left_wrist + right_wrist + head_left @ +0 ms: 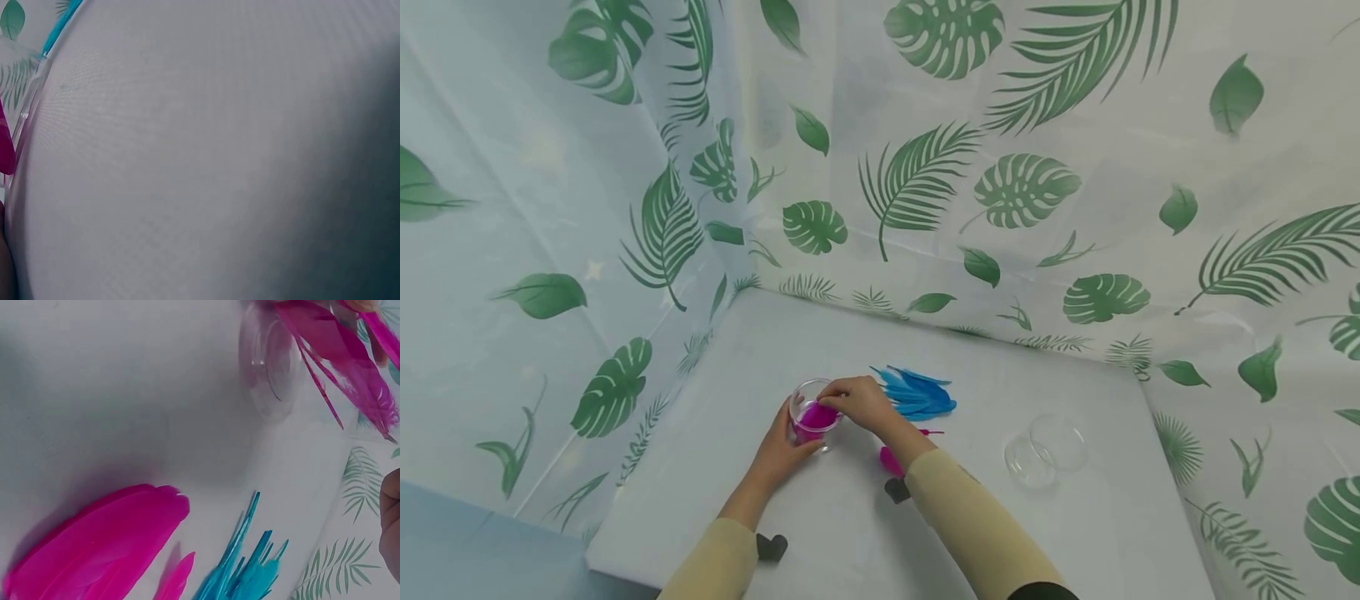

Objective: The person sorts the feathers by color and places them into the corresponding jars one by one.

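My left hand (784, 450) grips a clear plastic cup (793, 414) around its side. Bright pink feathers (816, 419) stand inside the cup; their quills show through the wall in the right wrist view. Over the rim, my right hand (859, 402) pinches a pink feather (382, 332), its fingertips close to the cup's mouth. A bundle of blue feathers (919, 395) lies on the table just beyond the right hand. More pink feathers (103, 544) lie under the right forearm, partly hidden by it in the head view. The left wrist view shows mostly tabletop.
Two clear round plastic pieces (1028, 461) lie overlapping on the right of the white table (1105, 508). Leaf-printed sheets (917, 179) hang along the back and left sides. A dark heart-shaped piece (771, 547) appears beside the left wrist, another (897, 490) beside the right sleeve.
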### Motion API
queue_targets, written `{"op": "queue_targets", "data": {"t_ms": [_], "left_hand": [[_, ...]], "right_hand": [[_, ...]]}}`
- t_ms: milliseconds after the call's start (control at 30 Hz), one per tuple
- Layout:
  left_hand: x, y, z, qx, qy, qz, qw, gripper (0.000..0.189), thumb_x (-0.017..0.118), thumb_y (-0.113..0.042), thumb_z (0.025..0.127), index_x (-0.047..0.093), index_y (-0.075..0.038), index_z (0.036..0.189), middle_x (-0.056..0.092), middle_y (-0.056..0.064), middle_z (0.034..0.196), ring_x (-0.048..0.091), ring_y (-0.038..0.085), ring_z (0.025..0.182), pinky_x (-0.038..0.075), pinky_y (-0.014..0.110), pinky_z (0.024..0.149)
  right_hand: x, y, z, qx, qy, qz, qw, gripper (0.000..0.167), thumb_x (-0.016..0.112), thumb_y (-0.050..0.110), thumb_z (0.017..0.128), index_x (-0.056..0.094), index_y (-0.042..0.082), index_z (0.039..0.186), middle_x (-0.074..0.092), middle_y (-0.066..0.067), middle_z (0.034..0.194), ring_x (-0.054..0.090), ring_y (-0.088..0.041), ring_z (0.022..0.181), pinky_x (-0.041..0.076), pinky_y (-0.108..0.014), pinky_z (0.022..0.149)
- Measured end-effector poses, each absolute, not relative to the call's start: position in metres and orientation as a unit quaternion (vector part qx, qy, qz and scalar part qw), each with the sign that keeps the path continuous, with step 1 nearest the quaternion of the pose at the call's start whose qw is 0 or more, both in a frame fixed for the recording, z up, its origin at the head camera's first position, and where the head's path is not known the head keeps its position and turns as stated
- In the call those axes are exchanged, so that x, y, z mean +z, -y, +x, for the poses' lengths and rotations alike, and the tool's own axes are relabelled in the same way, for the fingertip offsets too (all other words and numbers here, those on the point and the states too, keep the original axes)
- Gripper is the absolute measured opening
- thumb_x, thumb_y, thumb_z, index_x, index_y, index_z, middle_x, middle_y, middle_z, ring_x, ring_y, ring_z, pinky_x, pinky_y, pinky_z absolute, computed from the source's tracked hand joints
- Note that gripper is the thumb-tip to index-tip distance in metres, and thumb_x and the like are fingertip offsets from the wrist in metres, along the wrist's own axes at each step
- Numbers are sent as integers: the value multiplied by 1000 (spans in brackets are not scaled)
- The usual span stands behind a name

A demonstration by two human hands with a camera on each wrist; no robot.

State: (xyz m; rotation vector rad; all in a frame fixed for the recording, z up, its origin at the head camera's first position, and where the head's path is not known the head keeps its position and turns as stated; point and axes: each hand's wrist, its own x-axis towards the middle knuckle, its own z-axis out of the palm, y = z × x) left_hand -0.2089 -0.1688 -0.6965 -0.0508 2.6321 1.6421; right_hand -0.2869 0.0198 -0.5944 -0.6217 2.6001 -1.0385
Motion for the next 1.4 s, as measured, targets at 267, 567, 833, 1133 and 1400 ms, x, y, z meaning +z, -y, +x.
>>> {"op": "queue_targets", "data": {"t_ms": [267,567,833,1133,1400], "left_hand": [[-694,169,-208,524,-851,-20,16,109,84,-47,74,19,-24,158,32,15,160,29,40,148,26,63,117],[-701,168,-204,523,-852,-25,16,110,85,-48,71,21,-24,157,35,15,159,32,41,146,28,64,115],[-700,168,-207,522,-853,-14,7,112,82,-59,70,22,-23,157,37,15,158,32,41,146,28,63,116],[-695,167,-208,522,-852,-19,16,113,82,-59,70,22,-22,157,34,13,160,30,41,147,28,63,116],[-698,167,-208,528,-849,-15,12,112,82,-58,70,21,-24,157,35,13,159,30,41,147,28,63,116]], "right_hand": [[-588,-19,-288,-350,-895,-225,163,10,71,37,90,77,32,97,74,13,96,63,-7,87,56,-20,73],[-592,-28,-280,-305,-908,-250,142,29,67,49,90,69,43,118,72,12,117,62,-11,89,54,-21,68],[-576,-112,-273,-401,-897,-151,108,32,59,52,94,68,38,121,73,5,103,64,-22,83,54,-30,64],[-645,-229,-221,-320,-935,-68,138,35,73,38,88,67,33,122,67,8,124,62,-18,106,57,-37,84],[-690,-239,-192,-304,-943,-128,36,31,75,25,88,71,33,118,68,10,122,59,-19,122,48,-48,104]]}}
